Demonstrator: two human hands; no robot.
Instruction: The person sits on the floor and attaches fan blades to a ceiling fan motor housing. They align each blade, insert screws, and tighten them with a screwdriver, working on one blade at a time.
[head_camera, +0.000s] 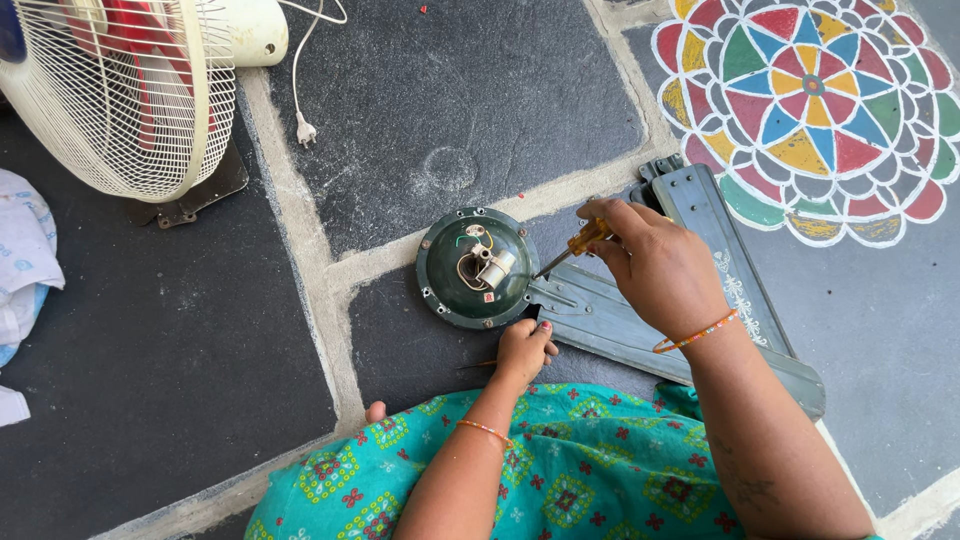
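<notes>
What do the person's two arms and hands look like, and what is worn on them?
Both arms are bare, with no sleeves in view. The left hand has dark painted nails and a thin orange beaded bangle on its wrist. The right hand has a similar orange bangle, and faint dark markings show on that forearm.

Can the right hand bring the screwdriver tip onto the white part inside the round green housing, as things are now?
Probably yes. The right hand holds the screwdriver just beside the open green housing, and nothing covers the white part. The left hand rests lower, at the rim.

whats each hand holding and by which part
Right hand grips a screwdriver by its yellow handle. Left hand holds nothing, resting at the ceiling fan motor housing rim.
</notes>
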